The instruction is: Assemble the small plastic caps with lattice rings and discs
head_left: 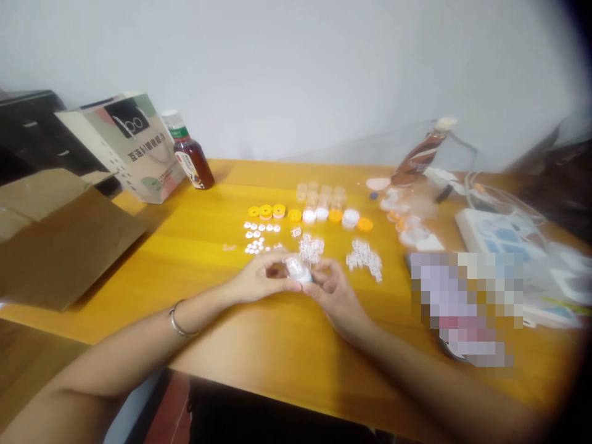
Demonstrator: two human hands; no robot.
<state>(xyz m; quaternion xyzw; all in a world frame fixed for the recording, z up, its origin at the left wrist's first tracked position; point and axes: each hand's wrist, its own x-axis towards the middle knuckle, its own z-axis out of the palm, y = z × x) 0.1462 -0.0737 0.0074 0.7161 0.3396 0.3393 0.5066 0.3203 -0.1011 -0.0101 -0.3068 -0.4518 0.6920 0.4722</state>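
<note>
Together, left hand (260, 275) and right hand (339, 299) hold a clear container (296, 269), whitish inside.

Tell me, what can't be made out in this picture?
All in the head view:
Clear container: contents blurred; left hand and right hand partly cover it.
Small white pieces: any markings too small and blurred.
Cardboard box: cut off by the left edge; its sides hide any contents.
Pixelated patch: masks whatever lies beneath.

Wooden table (222, 354): orange lids (279, 211), white discs (262, 227), bottle (193, 161), paper bag (150, 148).
</note>
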